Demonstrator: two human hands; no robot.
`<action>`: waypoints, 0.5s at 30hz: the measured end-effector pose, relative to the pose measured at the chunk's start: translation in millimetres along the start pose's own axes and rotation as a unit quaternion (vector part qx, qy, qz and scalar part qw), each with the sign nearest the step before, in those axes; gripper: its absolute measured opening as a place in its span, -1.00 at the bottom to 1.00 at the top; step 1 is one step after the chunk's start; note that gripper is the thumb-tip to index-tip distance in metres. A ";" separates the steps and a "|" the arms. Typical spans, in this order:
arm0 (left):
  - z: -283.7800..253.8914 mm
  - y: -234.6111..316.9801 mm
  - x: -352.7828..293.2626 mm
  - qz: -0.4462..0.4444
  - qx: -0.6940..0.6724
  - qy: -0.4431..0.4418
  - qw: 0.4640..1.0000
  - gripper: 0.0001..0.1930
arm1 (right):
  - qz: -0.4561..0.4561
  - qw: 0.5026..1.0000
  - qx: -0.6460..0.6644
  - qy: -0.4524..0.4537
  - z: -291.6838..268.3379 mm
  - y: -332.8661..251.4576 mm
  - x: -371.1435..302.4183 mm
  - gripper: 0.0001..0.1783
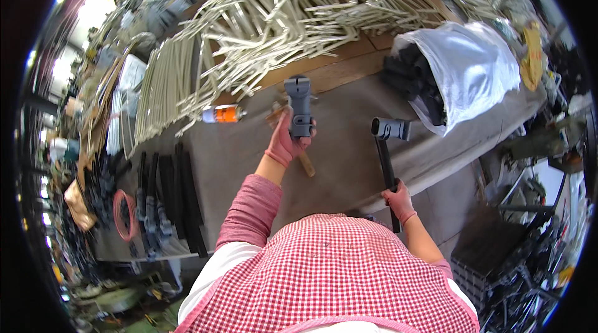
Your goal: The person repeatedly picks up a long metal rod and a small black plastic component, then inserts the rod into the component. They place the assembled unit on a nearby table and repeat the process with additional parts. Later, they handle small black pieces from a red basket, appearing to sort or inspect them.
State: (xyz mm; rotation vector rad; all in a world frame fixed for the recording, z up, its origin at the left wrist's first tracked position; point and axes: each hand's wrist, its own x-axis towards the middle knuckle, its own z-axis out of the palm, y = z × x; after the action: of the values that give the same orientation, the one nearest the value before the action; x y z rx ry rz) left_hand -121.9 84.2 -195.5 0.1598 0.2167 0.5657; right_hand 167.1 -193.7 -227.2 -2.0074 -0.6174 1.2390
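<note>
The person stands at a grey-covered workbench [349, 165], both hands in pink gloves. The left hand [285, 142] is closed around the lower end of a grey plastic fitting [299, 107], held above the bench with its long axis running nearly straight away from the body, its forked end pointing toward the far side of the table. Just under that hand a wooden stick [305, 163] lies slanted on the cover. The right hand [399, 201] is clenched around the near end of a black rod [385, 168] at the bench's front edge; the rod's long axis runs from the hand up and slightly leftward, away from the body, and it ends in a grey elbow-shaped connector [391, 128] whose short arm points to the person's right. The two held pieces are apart, not touching. Beyond them lies a large heap of cream-coloured bent tubes [293, 15], an orange spray can [222, 114] on its side, and a white plastic bag [464, 68] with black cylindrical pieces [411, 77] spilling out. Black bars [177, 199] lie in a row at the left.
</note>
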 end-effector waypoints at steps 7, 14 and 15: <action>112.4 15.0 -110.3 0.192 0.198 -0.014 0.961 -0.32 | -0.084 0.873 0.271 -0.397 66.1 -118.3 -58.8 -0.47; 146.6 43.0 -169.1 0.343 0.231 -0.091 0.906 -0.48 | -0.187 0.791 0.225 -0.538 110.2 -184.2 -105.6 -0.34; 150.7 50.2 -174.1 0.368 0.256 -0.077 0.890 -0.50 | -0.193 0.785 0.225 -0.544 113.8 -188.0 -109.5 -0.36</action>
State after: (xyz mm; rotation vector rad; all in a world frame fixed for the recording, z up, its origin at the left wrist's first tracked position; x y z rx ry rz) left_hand -253.7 17.2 -11.8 0.8232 0.1407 1.2424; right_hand 9.9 -113.0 -56.6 -0.5656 -1.0489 1.9709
